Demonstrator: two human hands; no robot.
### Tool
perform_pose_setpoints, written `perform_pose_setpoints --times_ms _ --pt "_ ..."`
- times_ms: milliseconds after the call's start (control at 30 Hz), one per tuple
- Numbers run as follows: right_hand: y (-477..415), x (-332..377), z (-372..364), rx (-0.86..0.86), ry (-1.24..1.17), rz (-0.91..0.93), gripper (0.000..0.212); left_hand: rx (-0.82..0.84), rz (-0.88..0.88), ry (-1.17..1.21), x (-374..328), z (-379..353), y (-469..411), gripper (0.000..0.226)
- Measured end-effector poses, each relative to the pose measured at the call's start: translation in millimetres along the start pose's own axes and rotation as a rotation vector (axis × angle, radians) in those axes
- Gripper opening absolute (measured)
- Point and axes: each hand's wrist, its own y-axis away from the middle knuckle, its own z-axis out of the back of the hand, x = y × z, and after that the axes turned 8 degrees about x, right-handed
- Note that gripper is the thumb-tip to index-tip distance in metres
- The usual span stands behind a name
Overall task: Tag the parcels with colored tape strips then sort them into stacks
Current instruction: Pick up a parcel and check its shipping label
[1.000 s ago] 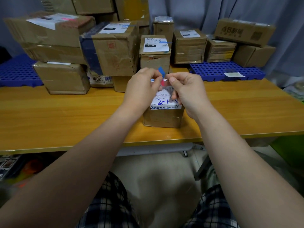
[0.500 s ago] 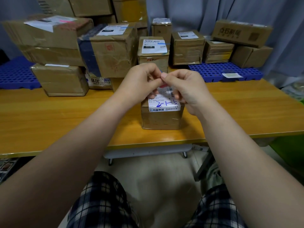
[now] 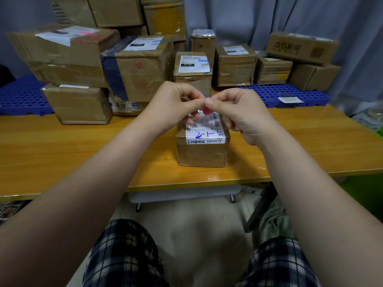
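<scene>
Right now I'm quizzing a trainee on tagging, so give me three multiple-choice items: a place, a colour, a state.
1. Where is the nearest parcel? A on the floor; B on the table; C on a chair.
2. The handwriting on its label is: A blue; B red; C green.
3. The left hand and right hand: A lie flat; B hang idle; C pinch tape.
Answers: B, it stands on the table; A, blue pen strokes show; C, both grip a red bit between them.
</scene>
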Motion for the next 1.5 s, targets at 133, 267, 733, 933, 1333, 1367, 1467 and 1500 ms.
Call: perform_pose_setpoints --times_ms 133,267,733,933,1333,1367,1467,1500 --pt "-0.2 -2.6 0.1 -0.072 0.007 0.070 0.008 -0.015 0.053 0.151 -1.0 -1.5 -0.2 0.006" --pt "-0.6 -12.6 4.9 -0.217 -0.029 0.121 0.010 -0.201 0.044 0.182 4.9 -6.4 -0.5 0.006" --pt "7.8 -54.8 23.1 -0.643 0.543 0.105 0.022 -0.284 0.155 0.022 8.6 -27.2 -4.9 0.013" --pt "-0.9 -14.8 -6.5 -0.262 0.895 0.452 0.028 -0.212 0.187 0.124 -7.2 -30.5 -5.4 0.009" --pt "-12.1 -8.3 -4.4 -0.461 0.301 0.197 0.012 -0.201 0.181 -0.042 -4.0 -18.1 -15.7 0.027" --pt "-12.3 -6.7 -1.3 -0.473 0.079 0.110 0.016 -0.183 0.170 -0.151 3.2 -14.2 -18.6 0.022" --pt "-12.2 -6.5 4.9 -0.470 -0.232 -0.169 0.013 0.001 0.173 -0.392 25.4 -5.8 -26.2 0.014" --pt "-13.1 -7.4 4.5 -0.475 -0.289 -0.230 0.012 0.077 0.182 -0.446 31.0 -5.3 -27.0 0.022"
